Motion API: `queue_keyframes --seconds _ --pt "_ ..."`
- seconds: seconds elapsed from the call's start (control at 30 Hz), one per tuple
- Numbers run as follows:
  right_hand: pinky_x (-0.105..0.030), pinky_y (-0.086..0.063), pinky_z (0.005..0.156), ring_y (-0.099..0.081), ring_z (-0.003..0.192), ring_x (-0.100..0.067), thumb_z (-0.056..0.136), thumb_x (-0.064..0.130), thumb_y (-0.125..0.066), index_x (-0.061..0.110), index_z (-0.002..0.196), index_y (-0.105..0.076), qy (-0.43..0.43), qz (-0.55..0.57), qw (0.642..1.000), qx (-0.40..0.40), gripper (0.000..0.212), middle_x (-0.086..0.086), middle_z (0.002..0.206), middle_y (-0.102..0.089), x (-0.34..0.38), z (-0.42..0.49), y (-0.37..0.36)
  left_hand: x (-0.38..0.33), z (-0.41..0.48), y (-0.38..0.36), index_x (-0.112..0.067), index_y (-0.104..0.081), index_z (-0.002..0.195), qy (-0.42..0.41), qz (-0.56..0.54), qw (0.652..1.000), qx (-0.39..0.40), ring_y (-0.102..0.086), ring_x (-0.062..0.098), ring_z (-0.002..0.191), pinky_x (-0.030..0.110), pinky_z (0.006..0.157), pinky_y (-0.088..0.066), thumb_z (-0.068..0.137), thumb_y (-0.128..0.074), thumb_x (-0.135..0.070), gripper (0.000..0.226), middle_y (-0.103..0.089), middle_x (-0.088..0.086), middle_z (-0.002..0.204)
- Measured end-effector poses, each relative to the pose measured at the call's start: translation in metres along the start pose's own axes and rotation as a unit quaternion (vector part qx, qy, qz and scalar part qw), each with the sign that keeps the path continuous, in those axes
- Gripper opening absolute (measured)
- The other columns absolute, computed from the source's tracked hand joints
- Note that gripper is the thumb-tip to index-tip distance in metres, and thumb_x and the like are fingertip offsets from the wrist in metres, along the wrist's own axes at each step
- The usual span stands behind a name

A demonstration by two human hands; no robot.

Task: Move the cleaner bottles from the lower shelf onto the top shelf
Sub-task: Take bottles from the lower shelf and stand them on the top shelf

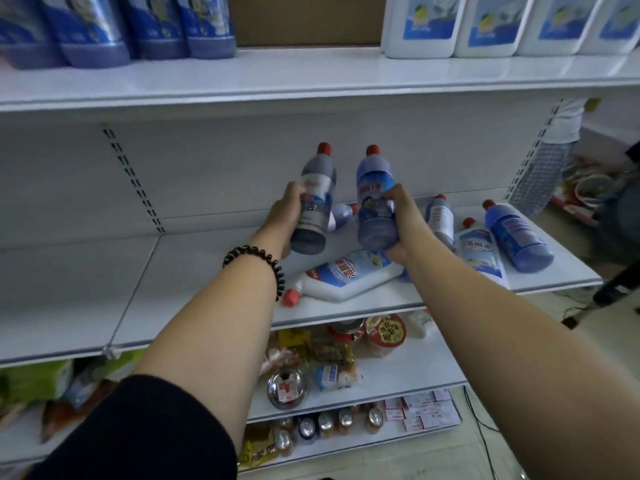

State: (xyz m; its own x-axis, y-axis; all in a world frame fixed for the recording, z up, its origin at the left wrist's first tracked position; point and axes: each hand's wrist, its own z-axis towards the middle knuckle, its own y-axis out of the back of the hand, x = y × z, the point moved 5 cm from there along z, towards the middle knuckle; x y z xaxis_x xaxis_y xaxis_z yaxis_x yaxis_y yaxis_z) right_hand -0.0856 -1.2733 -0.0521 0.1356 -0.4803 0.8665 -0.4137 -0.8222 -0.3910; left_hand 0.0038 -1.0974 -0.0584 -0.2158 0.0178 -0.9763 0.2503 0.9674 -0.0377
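My left hand (285, 211) grips a blue cleaner bottle (317, 199) with a red cap, held upright just above the lower shelf (194, 271). My right hand (403, 220) holds a second blue red-capped bottle (374, 199) beside it. A white cleaner bottle (349, 275) lies on its side under my hands. Several more blue bottles (516, 237) lie toppled at the shelf's right end. The top shelf (304, 76) runs above, with blue bottles (114, 26) at its left and white jugs (491, 24) at its right.
The top shelf has a bare gap in the middle, in front of a brown back panel (304, 19). Shelves below hold snack packets, a jar (386, 336) and small bottles. A tripod leg (602, 296) and clutter stand on the floor at right.
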Motion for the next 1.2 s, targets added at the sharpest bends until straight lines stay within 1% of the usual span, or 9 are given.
queue_keyframes --seconds 0.13,0.23,0.37,0.43,0.57,0.8,0.93,1.07,1.2 --pt "-0.038 -0.057 0.074 -0.069 0.072 -0.023 0.093 0.048 -0.060 0.007 0.109 -0.064 0.009 0.025 1.000 -0.003 0.044 -0.010 0.078 -0.074 -0.010 -0.033 -0.013 -0.002 -0.028 0.008 -0.012 -0.065 0.114 0.020 -0.044 0.997 0.066 -0.071 0.025 0.076 0.041 0.080 -0.057 0.085 -0.065 -0.061 0.057 -0.076 0.011 0.093" --pt "-0.038 -0.058 0.076 -0.071 0.075 -0.022 0.088 0.044 -0.069 0.005 0.120 -0.063 0.004 0.027 1.000 -0.011 0.050 -0.010 0.090 -0.073 -0.023 -0.059 -0.027 -0.003 -0.061 0.007 -0.009 -0.061 0.114 0.043 -0.092 0.987 0.122 -0.070 0.019 0.063 0.033 0.069 -0.058 0.096 -0.058 -0.044 0.039 -0.075 0.007 0.079" --pt "-0.040 -0.059 0.080 -0.069 0.075 -0.025 0.087 0.037 -0.066 0.006 0.115 -0.063 0.023 -0.004 1.000 -0.015 0.042 -0.011 0.091 -0.071 -0.035 -0.098 -0.043 -0.002 -0.098 0.020 -0.009 -0.060 0.109 0.053 -0.078 0.984 0.150 -0.067 0.023 0.068 0.043 0.082 -0.056 0.094 -0.049 -0.048 0.044 -0.071 0.009 0.080" --pt "-0.048 -0.056 0.093 -0.070 0.083 -0.027 0.083 0.040 -0.069 0.005 0.119 -0.063 0.032 -0.012 0.999 -0.011 0.051 -0.013 0.096 -0.072 -0.042 -0.119 -0.051 -0.003 -0.119 0.029 -0.009 -0.060 0.103 0.043 -0.081 0.983 0.159 -0.066 0.021 0.064 0.037 0.072 -0.056 0.095 -0.045 -0.049 0.044 -0.070 0.007 0.077" --pt "-0.053 -0.055 0.095 -0.071 0.092 -0.031 0.083 0.046 -0.072 0.009 0.121 -0.063 0.065 -0.026 0.997 -0.020 0.054 -0.016 0.105 -0.075 -0.057 -0.160 -0.064 -0.008 -0.163 0.043 -0.011 -0.061 0.093 0.025 -0.073 0.977 0.198 -0.065 0.019 0.055 0.027 0.053 -0.056 0.098 -0.039 -0.050 0.045 -0.068 0.007 0.070" --pt "-0.042 -0.059 0.084 -0.070 0.085 -0.027 0.092 0.041 -0.065 0.009 0.111 -0.065 0.125 0.005 0.992 -0.014 0.037 -0.014 0.102 -0.073 -0.055 -0.229 -0.096 -0.024 -0.215 0.062 -0.015 -0.065 0.103 -0.037 -0.058 0.966 0.248 -0.069 0.025 0.079 0.045 0.086 -0.054 0.089 -0.043 -0.063 0.054 -0.072 0.010 0.094" --pt "-0.040 -0.061 0.076 -0.072 0.078 -0.025 0.094 0.040 -0.062 0.010 0.106 -0.066 0.182 -0.008 0.983 -0.003 0.032 -0.013 0.094 -0.074 -0.032 -0.257 -0.112 -0.053 -0.236 0.069 -0.014 -0.065 0.102 -0.077 -0.068 0.963 0.248 -0.070 0.026 0.078 0.043 0.084 -0.056 0.084 -0.048 -0.063 0.054 -0.073 0.011 0.093" --pt "-0.047 -0.059 0.088 -0.071 0.088 -0.030 0.082 0.047 -0.069 0.010 0.111 -0.067 0.226 -0.025 0.974 0.004 0.047 -0.014 0.099 -0.075 -0.002 -0.274 -0.131 -0.088 -0.251 0.071 -0.013 -0.065 0.107 -0.111 -0.108 0.955 0.251 -0.070 0.027 0.080 0.040 0.077 -0.058 0.077 -0.053 -0.060 0.057 -0.072 0.013 0.099" --pt "-0.049 -0.057 0.090 -0.071 0.087 -0.030 0.073 0.047 -0.069 0.009 0.110 -0.067 0.268 -0.034 0.963 0.016 0.053 -0.016 0.099 -0.074 0.028 -0.282 -0.153 -0.120 -0.257 0.079 -0.009 -0.065 0.119 -0.139 -0.112 0.958 0.223 -0.067 0.036 0.099 0.050 0.092 -0.054 0.060 -0.062 -0.063 0.080 -0.071 0.019 0.113"
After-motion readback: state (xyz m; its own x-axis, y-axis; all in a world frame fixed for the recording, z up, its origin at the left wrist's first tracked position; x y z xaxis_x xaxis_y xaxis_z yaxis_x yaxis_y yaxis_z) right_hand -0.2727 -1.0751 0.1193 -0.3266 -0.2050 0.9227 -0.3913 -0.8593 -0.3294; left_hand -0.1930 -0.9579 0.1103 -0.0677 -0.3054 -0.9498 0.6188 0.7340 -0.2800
